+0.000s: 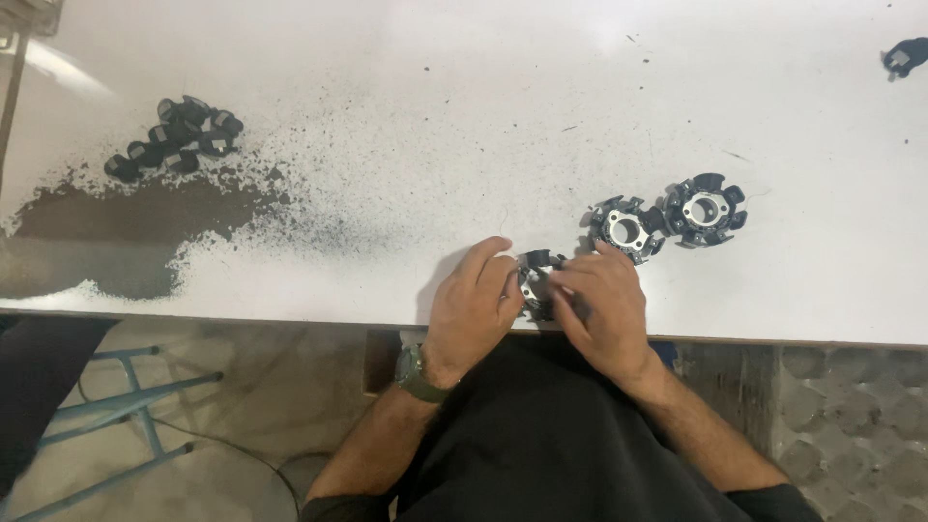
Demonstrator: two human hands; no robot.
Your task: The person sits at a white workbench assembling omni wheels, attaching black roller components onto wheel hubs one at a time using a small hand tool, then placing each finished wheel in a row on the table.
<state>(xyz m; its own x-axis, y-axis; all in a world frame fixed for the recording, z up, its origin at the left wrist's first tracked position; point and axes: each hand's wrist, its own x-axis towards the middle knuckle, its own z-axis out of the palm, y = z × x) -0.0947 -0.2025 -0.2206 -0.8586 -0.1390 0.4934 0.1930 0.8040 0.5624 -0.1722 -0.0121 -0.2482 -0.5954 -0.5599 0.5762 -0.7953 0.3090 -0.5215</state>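
Both hands meet at the near edge of a white worktable (pixel 464 106). My left hand (pixel 471 309) and my right hand (pixel 604 309) together grip a round black-and-silver toothed metal part (pixel 535 275), mostly hidden between the fingers. Two more of the same round toothed parts lie just beyond my right hand: one (pixel 626 229) close to my fingertips, the other (pixel 706 209) touching it on the right. A watch sits on my left wrist.
A heap of small black pieces (pixel 179 140) lies at the far left, above a worn dark patch (pixel 126 227) of the tabletop. A single black piece (pixel 906 57) sits at the far right edge. A light blue metal frame (pixel 126 396) stands on the floor below left.
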